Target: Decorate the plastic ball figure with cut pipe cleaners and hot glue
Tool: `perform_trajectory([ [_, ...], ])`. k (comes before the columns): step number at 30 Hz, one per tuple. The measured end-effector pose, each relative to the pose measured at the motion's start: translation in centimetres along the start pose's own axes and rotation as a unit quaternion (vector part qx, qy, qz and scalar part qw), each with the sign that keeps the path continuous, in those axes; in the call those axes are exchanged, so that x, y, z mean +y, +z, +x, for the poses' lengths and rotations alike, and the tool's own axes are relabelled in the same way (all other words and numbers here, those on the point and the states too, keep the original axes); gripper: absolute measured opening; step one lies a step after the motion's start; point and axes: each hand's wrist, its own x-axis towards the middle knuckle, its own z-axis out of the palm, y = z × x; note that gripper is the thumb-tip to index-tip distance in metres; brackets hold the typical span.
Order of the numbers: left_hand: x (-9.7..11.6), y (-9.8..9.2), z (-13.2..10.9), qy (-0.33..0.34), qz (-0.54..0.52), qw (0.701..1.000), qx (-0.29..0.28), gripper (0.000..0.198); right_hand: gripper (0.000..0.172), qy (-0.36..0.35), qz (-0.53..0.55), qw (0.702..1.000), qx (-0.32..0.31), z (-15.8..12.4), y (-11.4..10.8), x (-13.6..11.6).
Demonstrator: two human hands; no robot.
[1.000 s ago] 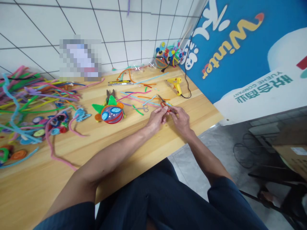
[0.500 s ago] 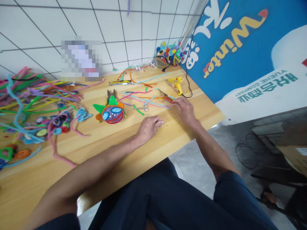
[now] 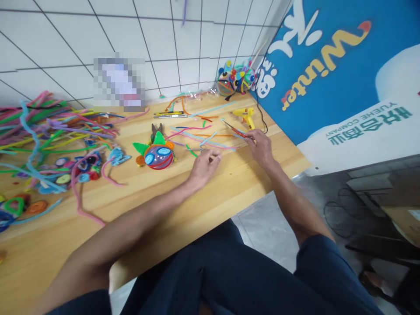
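My right hand (image 3: 261, 146) is closed around the red handles of a pair of scissors (image 3: 236, 130), whose slim tips point to the far left. My left hand (image 3: 205, 166) rests near the table's front edge, fingers curled with nothing visible in them. Just behind it lies a small pair of grey scissors (image 3: 194, 149), partly covered by the hand. A clear ball face (image 3: 159, 157) with blue button eyes, green ears and a red mouth sits to the left. Cut pipe cleaners (image 3: 210, 139) are strewn between the hands and the wall.
A yellow glue gun (image 3: 244, 116) with a black cord lies beyond my right hand. Dark pliers (image 3: 157, 130) and utility knives (image 3: 170, 114) lie behind the ball face. Pipe cleaners (image 3: 59, 120) are heaped at left. Decorated balls (image 3: 236, 79) stand in the far corner.
My right hand has drawn the red scissors up off the pipe cleaners and turned them, so they look narrower. My left hand has curled a little more. The view has shifted slightly.
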Motion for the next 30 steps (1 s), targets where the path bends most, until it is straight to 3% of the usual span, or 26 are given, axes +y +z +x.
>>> perform_trajectory([
  [2, 0.7, 1.4, 3.3, -0.106, -0.120, 0.987, 0.018, 0.013, 0.021, 0.000, 0.005, 1.000, 0.002, -0.3, -0.3, -0.8],
  [3, 1.0, 2.1, 4.9, -0.153, -0.173, 0.973, -0.004, 0.016, 0.020, -0.004, 0.008, 1.000, -0.001, -0.4, -0.4, -1.1],
  [6, 1.9, 3.8, 8.9, -0.165, -0.200, 0.963, -0.070, 0.010, 0.021, -0.009, 0.012, 1.000, -0.015, -0.7, -0.4, -1.8],
  [9, 2.4, 4.3, 10.4, -0.137, -0.183, 0.968, -0.099, 0.024, 0.022, -0.002, 0.007, 1.000, -0.011, -0.9, -0.3, -1.6],
  [12, 2.4, 3.9, 8.8, -0.097, -0.147, 0.977, -0.122, 0.032, 0.020, -0.005, 0.012, 1.000, 0.008, -0.8, -0.1, -0.8],
  [16, 1.7, 2.6, 3.0, -0.026, -0.061, 0.979, -0.195, 0.030, 0.018, 0.004, 0.015, 1.000, -0.008, -0.4, 0.3, 0.8],
  [18, 1.1, 1.9, 0.2, 0.128, 0.130, 0.950, -0.252, 0.026, 0.018, 0.001, 0.015, 0.999, -0.033, 0.1, 0.6, 1.6],
  [20, 0.4, 1.2, -1.4, 0.203, 0.276, 0.909, -0.238, 0.024, 0.019, -0.003, 0.016, 0.999, -0.051, 0.7, 1.0, 2.2],
  [25, -1.0, 0.1, -1.5, 0.180, 0.407, 0.887, -0.120, 0.032, 0.023, -0.016, -0.030, 0.997, -0.075, 1.3, 1.8, 1.1],
  [30, -1.4, 0.1, -1.0, 0.129, 0.438, 0.882, -0.121, 0.051, 0.019, -0.052, -0.105, 0.973, -0.201, 0.4, 2.8, -2.4],
])
